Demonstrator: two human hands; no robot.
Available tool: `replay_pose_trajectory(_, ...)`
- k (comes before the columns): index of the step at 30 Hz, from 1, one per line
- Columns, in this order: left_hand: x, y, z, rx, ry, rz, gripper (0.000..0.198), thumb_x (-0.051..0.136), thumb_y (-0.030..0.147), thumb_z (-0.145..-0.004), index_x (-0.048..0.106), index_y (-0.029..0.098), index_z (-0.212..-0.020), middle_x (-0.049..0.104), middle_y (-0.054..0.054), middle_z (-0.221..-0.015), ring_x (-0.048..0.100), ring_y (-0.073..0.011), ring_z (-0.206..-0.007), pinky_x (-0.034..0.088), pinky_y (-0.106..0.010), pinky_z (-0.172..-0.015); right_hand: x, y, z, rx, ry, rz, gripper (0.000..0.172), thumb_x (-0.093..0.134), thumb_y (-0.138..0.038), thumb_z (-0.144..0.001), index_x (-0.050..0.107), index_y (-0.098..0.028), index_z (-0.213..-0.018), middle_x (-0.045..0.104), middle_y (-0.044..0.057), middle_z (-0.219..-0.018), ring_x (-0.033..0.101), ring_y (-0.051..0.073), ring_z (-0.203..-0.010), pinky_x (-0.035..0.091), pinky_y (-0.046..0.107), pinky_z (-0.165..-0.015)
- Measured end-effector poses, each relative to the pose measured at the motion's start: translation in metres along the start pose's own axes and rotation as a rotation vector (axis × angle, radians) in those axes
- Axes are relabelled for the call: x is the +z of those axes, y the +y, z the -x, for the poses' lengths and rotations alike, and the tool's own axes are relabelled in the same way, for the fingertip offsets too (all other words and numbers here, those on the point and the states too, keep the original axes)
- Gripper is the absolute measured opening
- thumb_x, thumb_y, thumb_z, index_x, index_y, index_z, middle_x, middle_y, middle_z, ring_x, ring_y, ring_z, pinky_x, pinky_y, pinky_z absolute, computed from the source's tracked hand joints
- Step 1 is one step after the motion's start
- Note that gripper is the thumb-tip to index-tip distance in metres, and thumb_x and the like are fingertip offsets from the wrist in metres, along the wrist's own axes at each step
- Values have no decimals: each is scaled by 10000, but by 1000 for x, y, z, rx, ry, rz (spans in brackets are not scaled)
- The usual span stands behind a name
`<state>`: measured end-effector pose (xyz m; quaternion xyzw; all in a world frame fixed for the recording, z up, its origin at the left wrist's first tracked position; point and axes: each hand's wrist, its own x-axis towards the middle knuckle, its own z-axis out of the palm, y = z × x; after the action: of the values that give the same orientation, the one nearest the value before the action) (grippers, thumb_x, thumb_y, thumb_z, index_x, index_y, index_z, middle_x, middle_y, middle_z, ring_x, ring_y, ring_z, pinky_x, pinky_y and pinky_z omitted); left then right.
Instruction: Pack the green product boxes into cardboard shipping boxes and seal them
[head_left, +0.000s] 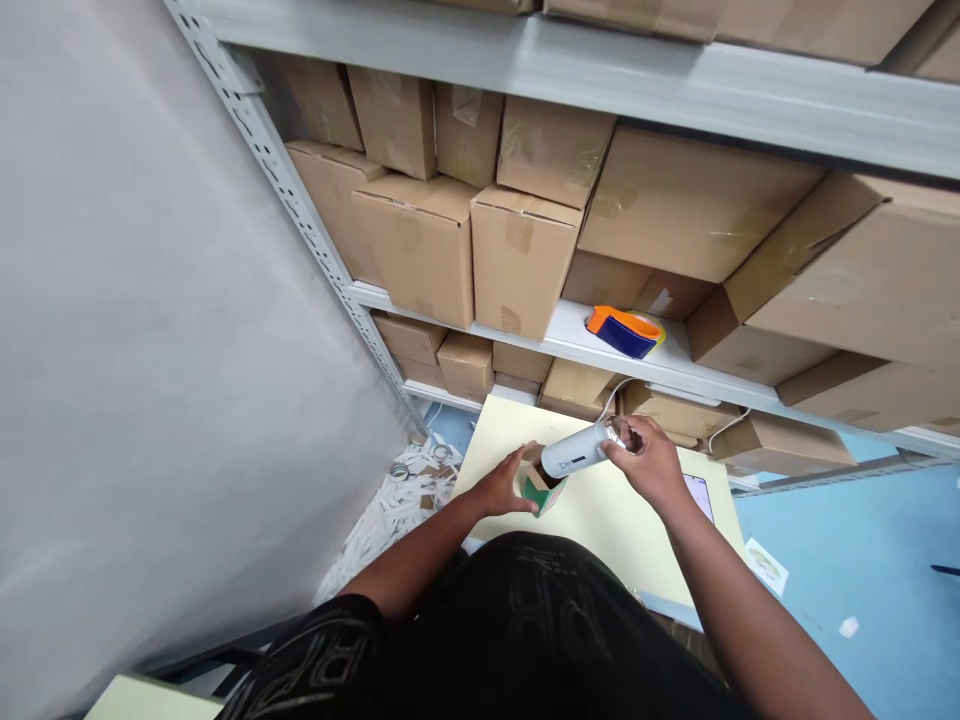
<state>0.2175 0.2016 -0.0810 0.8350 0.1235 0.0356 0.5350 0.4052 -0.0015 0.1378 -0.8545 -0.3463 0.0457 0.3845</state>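
My right hand point(640, 460) grips one end of a pale grey cylinder point(576, 452), like a tumbler, with a small dark label on its side. The cylinder is tilted, and its lower left end is at the mouth of a small green and brown carton point(541, 494). Around that carton my left hand point(507, 487) is closed, thumb on the near side and fingers on the far side. I cannot tell how far the cylinder sits inside it. Both things are above a pale yellow table point(600, 520).
Metal shelves point(652, 375) full of cardboard boxes point(521, 255) rise behind the table. An orange and blue tape dispenser point(625, 331) lies on one shelf. A phone point(699, 495) is at the table's right side. White paper scraps point(382, 525) cover the floor beside the grey wall point(150, 350).
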Motion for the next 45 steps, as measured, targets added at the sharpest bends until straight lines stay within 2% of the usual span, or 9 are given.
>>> replay_pose_trajectory(5, -17, 19, 13, 8, 54, -59, 1170, 903, 527, -665, 295, 232, -1621, 317, -178, -1666, 309, -388, -1529, 279, -566, -1244, -1, 14, -1, 36, 4, -102, 323, 706, -389, -747, 424, -248, -674, 464, -48, -713, 459, 151, -652, 357, 274, -632)
replay_pose_trajectory(15, 1, 75, 23, 84, 170, -301, 815, 777, 492, -838, 459, 255, -1550, 427, -113, -1619, 218, -352, -1569, 243, -554, -1273, -15, 31, -1, -17, 25, -155, 318, 731, -396, -725, 455, -247, -673, 491, -40, -726, 476, 154, -673, 369, 271, -651)
replay_pose_trajectory(20, 14, 126, 19, 106, 327, -215, 824, 779, 457, -834, 432, 224, -1544, 421, -141, -1601, 347, -338, -1508, 288, -522, -1260, -12, 36, -5, -1, 33, -176, 392, 756, -459, -720, 430, -249, -664, 472, -48, -694, 461, 151, -663, 358, 270, -633)
replay_pose_trajectory(25, 32, 160, 7, 5, 434, 127, 718, 846, 480, -743, 581, 207, -1352, 638, -121, -1311, 607, -306, -1212, 492, -448, -1061, 0, 27, -14, 44, -60, -382, 475, 740, -645, -726, 495, -241, -771, 506, -45, -705, 469, 154, -658, 373, 271, -615)
replay_pose_trajectory(32, 24, 178, 29, -12, 191, 523, 764, 609, 750, -861, 617, 160, -1346, 694, -130, -1207, 635, -323, -1121, 518, -422, -936, 17, 13, 7, 38, -425, -1060, 575, 566, -667, -857, 586, -216, -1213, 714, 92, -1079, 670, 263, -950, 538, 359, -792)
replay_pose_trajectory(35, 21, 181, 34, -90, 122, 681, 841, 562, 838, -825, 615, 163, -1323, 696, -143, -1169, 666, -317, -1034, 545, -407, -842, 30, -1, 22, 106, -356, -1074, 597, 660, -653, -799, 592, -210, -1194, 727, 99, -1040, 682, 278, -911, 550, 369, -755)
replay_pose_trajectory(39, 12, 181, 42, 37, 202, 801, 792, 837, 664, -710, 557, 222, -1305, 656, -130, -1246, 668, -285, -1048, 559, -354, -826, 42, -28, 36, 100, -92, -1069, 648, 831, -570, -691, 583, -253, -1199, 715, 53, -1036, 657, 250, -905, 541, 340, -751)
replay_pose_trajectory(41, 3, 179, 49, 88, 149, 901, 718, 878, 563, -716, 558, 209, -1253, 661, -124, -1220, 686, -268, -1000, 570, -360, -811, 43, -41, 40, 109, -149, -1135, 583, 793, -589, -723, 612, -249, -1160, 723, 61, -1015, 663, 262, -899, 545, 357, -745)
replay_pose_trajectory(45, -20, 171, 59, 25, -59, 1115, 666, 689, 665, -863, 580, 134, -1249, 703, -177, -1106, 720, -314, -934, 584, -439, -780, 43, -61, 43, 131, -310, -1263, 487, 700, -597, -759, 660, -229, -1075, 743, 89, -983, 685, 316, -913, 560, 426, -751)
